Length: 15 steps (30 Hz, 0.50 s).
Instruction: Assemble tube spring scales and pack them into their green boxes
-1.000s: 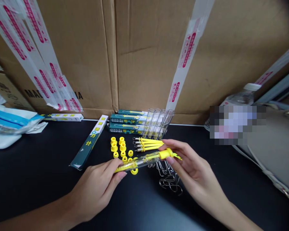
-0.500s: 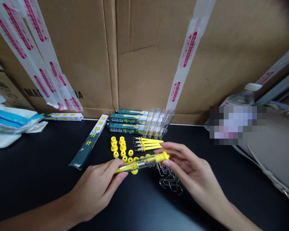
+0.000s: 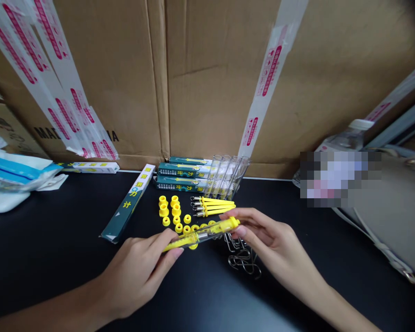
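A clear-tubed spring scale [image 3: 203,235] with yellow and metal parts inside is held slightly tilted above the black table, its right end higher. Its left end is pinched between the thumb and fingers of my left hand [image 3: 138,269]. At the other end, my right hand [image 3: 275,242] is closed around the yellow cap [image 3: 231,224], thumb in front and fingers behind. Beyond it lie several yellow inner rods [image 3: 217,208] with metal springs, and several yellow collars [image 3: 163,210] plus small rings [image 3: 166,221]. Metal hooks [image 3: 244,263] lie in a tangle below my right hand.
Clear tubes [image 3: 223,177] lean on green-and-white boxes [image 3: 180,171] at the back. One more box [image 3: 129,203] lies slanted at left. A large carton [image 3: 207,83] walls off the rear. A plastic packet [image 3: 20,173] is far left; a bottle [image 3: 349,138] and a beige bag [image 3: 390,207] stand right.
My right fingers and the yellow cap have shifted slightly left, and the cap sits further along the tube. My left hand keeps its hold almost unmoved.
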### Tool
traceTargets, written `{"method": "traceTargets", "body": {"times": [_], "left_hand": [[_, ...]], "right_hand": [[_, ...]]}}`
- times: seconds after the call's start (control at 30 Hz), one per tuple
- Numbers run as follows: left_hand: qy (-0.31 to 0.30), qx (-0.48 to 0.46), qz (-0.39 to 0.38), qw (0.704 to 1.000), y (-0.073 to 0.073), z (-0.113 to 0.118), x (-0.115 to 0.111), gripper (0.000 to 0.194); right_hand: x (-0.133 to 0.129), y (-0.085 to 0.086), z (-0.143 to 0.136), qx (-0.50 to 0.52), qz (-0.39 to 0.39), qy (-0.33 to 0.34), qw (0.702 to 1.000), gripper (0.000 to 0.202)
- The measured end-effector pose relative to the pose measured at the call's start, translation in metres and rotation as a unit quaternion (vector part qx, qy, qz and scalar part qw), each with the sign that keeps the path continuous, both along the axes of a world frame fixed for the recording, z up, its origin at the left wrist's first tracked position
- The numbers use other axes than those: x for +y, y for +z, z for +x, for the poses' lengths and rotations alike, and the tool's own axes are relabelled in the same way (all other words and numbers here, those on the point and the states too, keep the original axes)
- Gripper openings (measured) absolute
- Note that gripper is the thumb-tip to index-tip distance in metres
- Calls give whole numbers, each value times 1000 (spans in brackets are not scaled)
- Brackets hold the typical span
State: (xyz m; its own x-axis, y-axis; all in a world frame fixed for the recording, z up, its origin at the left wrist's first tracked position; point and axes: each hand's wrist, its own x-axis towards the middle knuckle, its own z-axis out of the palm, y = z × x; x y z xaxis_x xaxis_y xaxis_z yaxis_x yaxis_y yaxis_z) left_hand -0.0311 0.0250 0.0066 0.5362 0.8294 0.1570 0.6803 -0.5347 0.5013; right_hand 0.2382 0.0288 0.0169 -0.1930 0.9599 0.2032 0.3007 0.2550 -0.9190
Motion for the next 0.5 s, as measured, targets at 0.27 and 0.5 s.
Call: {"method": "traceTargets", "body": {"times": [0.27,0.5], "left_hand": [[13,-7,8,1000,2,1,-1,23],[3,-4,17,1000,1,1,-1,24]], "right_hand": [[4,3,0,53,21,18,998,26],[7,-1,-1,98,-51,-8,994,26]]}}
